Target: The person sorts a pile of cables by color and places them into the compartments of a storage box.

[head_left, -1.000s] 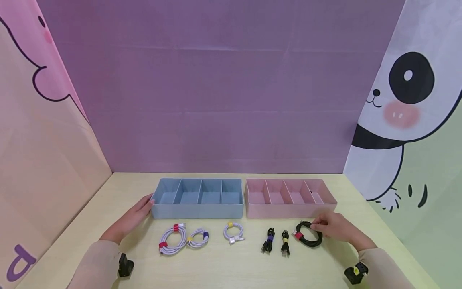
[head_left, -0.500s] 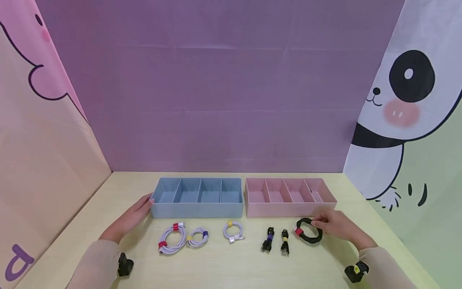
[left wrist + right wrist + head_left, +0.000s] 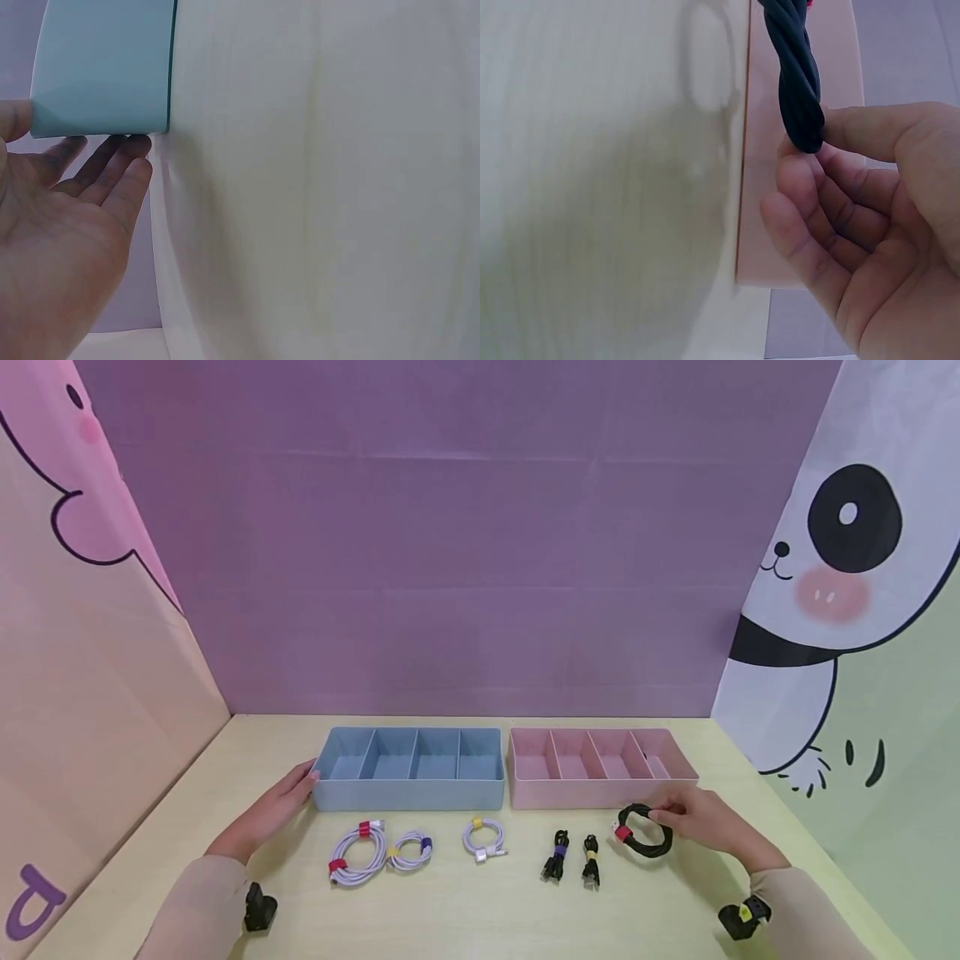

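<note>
My right hand [image 3: 697, 818] pinches a coiled black cable [image 3: 652, 849] between thumb and fingertips, on the coil's right side. The coil has a red tie and hangs above the table in front of the pink box [image 3: 585, 794]. In the right wrist view, the black cable [image 3: 799, 82] sits at the tips of my right hand [image 3: 870, 240]. My left hand [image 3: 270, 810] touches the left end of the blue box [image 3: 408, 795]. From the left wrist view, the fingers of my left hand [image 3: 75, 225] lie loosely against the end of the blue box [image 3: 105, 75].
Coiled white cables, one with red ties [image 3: 358, 856], one with yellow and blue ties [image 3: 408, 852] and one with a yellow tie [image 3: 484, 841], lie before the blue box. Two black cable bundles [image 3: 556, 857] [image 3: 591, 862] lie before the pink box. Each box has several compartments.
My right hand has lifted the black cable coil off the table, up toward the pink box's front. My left hand has stayed at the blue box's end.
</note>
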Motion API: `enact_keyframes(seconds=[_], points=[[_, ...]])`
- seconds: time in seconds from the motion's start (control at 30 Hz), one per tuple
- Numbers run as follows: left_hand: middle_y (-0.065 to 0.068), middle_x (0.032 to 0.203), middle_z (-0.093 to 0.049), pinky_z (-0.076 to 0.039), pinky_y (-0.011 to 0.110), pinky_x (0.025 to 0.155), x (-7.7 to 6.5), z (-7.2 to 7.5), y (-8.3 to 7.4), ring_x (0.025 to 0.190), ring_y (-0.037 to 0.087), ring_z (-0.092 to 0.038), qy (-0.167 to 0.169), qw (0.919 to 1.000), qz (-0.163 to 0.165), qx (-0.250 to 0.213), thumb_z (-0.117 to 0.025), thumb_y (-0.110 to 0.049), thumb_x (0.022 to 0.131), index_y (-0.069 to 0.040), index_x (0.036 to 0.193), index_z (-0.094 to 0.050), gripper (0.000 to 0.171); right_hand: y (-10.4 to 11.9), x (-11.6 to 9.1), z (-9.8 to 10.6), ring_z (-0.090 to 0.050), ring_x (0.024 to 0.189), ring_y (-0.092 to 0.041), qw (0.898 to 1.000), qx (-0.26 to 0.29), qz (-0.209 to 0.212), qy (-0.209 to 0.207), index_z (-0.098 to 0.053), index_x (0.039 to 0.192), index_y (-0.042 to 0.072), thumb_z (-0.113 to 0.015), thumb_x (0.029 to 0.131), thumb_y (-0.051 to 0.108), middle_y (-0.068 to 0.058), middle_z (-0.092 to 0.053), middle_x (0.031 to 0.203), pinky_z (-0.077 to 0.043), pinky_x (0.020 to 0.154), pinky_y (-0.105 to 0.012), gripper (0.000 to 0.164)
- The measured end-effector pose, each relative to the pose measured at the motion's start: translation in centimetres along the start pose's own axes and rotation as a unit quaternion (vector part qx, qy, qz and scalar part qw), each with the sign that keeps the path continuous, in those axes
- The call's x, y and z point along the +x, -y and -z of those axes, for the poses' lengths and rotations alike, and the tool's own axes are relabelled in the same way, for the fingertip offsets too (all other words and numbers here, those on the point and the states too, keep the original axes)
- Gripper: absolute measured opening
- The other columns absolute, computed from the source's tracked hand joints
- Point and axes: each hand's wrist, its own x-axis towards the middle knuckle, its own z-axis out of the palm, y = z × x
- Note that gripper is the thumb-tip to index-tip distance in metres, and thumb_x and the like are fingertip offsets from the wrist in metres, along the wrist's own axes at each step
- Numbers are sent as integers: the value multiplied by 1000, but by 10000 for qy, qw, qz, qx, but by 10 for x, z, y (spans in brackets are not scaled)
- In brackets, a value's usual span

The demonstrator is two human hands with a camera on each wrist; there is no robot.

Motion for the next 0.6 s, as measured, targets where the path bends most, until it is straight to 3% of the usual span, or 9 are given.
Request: enact_keyframes(seconds=[0.37, 0.6], points=[[31, 162, -2, -6, 73, 112, 1, 0, 1, 146, 54, 0, -25, 10000, -27, -25, -26, -55, 107, -1, 159, -2, 79, 6, 3, 8, -49, 60, -10, 10000, 47, 50, 3, -69, 95, 7, -68, 97, 18, 5, -53, 68, -41, 52, -25, 12], [30, 162, -1, -6, 74, 111, 0, -1, 1, 146, 54, 0, -25, 10000, 76, 26, -25, -61, 105, -3, 160, -2, 84, 11, 5, 15, -53, 63, -14, 10000, -37, 14, -76, -73, 97, 5, -68, 97, 21, 5, -57, 69, -44, 55, -28, 17]])
